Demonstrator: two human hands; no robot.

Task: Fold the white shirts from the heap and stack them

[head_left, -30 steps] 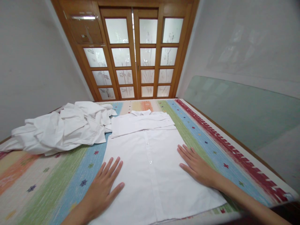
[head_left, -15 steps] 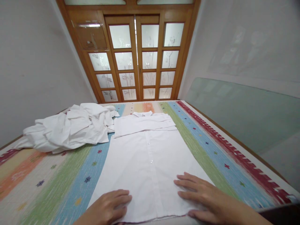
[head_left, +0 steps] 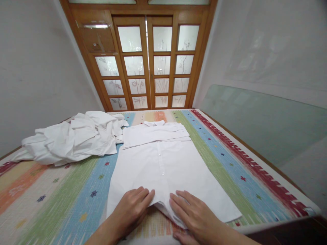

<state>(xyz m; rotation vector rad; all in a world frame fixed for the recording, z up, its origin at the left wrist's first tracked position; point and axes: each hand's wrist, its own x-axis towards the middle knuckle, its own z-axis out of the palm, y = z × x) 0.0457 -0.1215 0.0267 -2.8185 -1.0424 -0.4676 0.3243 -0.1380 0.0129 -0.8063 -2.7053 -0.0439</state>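
Observation:
A white button-up shirt [head_left: 143, 163] lies front up with its collar at the far end and its sleeves folded across the upper chest. At its near edge, my left hand [head_left: 136, 206] is closed on the hem, fingers curled over the cloth and thumb hidden. My right hand [head_left: 191, 209] holds the hem right of the button strip, fingers on top and thumb lower down by the table cover. Between the hands the hem is bunched and raised a little, and the right bottom corner lies flat.
A crumpled heap of white cloth [head_left: 68, 139] lies left of the shirt. Beneath both is a striped cover [head_left: 76, 190] with small star and flower figures. A pale green glass panel [head_left: 255, 115] leans along the right wall. Wooden doors [head_left: 149, 68] with glass panes stand behind.
Both hands have come closer together along the hem, the right one moving left. The middle of the hem has been drawn up and bunched, baring the cover beneath.

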